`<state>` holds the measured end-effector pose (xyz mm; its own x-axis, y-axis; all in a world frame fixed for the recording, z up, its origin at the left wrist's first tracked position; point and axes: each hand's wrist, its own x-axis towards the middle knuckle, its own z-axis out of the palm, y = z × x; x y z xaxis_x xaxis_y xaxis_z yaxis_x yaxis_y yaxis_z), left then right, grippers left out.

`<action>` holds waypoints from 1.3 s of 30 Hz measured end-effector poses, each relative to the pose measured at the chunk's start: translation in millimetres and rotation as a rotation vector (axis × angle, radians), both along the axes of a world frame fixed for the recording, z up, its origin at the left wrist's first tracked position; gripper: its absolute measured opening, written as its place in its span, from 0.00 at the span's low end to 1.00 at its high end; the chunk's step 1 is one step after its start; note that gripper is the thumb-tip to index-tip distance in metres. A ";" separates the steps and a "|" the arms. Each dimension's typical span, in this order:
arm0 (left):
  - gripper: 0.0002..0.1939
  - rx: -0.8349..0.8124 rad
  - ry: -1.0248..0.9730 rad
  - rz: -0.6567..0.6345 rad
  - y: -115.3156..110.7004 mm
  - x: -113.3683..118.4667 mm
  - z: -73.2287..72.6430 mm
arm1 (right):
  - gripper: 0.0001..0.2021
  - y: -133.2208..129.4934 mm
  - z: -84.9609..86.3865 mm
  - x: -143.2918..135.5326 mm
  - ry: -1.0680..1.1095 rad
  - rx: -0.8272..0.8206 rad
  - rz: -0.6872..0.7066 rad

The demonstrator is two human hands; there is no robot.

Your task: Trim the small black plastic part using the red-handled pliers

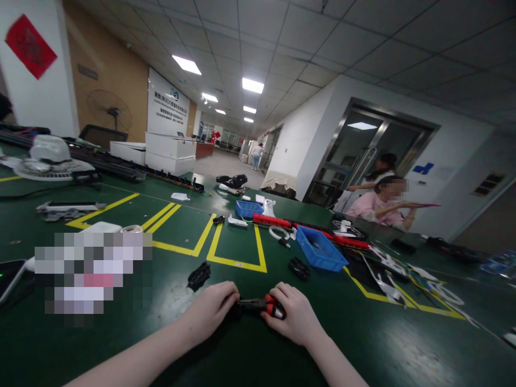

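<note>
My right hand (292, 312) is closed round the red and black handles of a pair of pliers (253, 305). Their dark jaws point left, towards my left hand (213, 307). That hand is closed too, its fingertips pinched at the tip of the jaws; a small dark thing there is mostly hidden, and I cannot make it out. Just beyond my left hand lies a black bundled part (199, 276). A similar black piece (299, 267) rests past my right hand, near a blue bin (320, 249).
Yellow tape (237, 264) marks rectangles on the green table (169, 279). Further back are a smaller blue bin (249, 209), red strips (271, 220) and a white cable coil (279, 232). Cables and papers lie at right. A person in pink (373, 207) sits across the table.
</note>
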<state>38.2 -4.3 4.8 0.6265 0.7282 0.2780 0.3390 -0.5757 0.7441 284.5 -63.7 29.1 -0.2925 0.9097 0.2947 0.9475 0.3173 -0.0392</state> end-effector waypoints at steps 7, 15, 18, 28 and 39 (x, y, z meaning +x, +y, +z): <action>0.14 0.108 0.126 -0.045 -1.6 -0.9 -3.4 | 0.12 1.0 0.1 2.0 -0.007 0.015 0.003; 0.13 0.094 0.133 -0.013 -2.9 0.1 -3.4 | 0.12 -0.1 1.5 0.9 0.007 -0.028 -0.019; 0.12 0.078 0.123 -0.021 -2.1 0.0 -5.1 | 0.12 -0.2 2.5 0.1 0.013 -0.038 -0.021; 0.12 0.055 0.097 -0.051 2.6 0.2 -14.0 | 0.12 -0.6 0.4 0.8 -0.004 -0.029 -0.020; 0.12 0.026 0.095 -0.050 0.1 -1.4 -6.2 | 0.13 -1.1 -1.1 2.2 -0.022 0.079 0.002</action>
<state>36.8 -4.2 -1.4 0.6859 0.6889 0.2344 0.3777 -0.6124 0.6945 286.7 -64.8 28.0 -0.3019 0.8831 0.3593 0.9471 0.3209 0.0072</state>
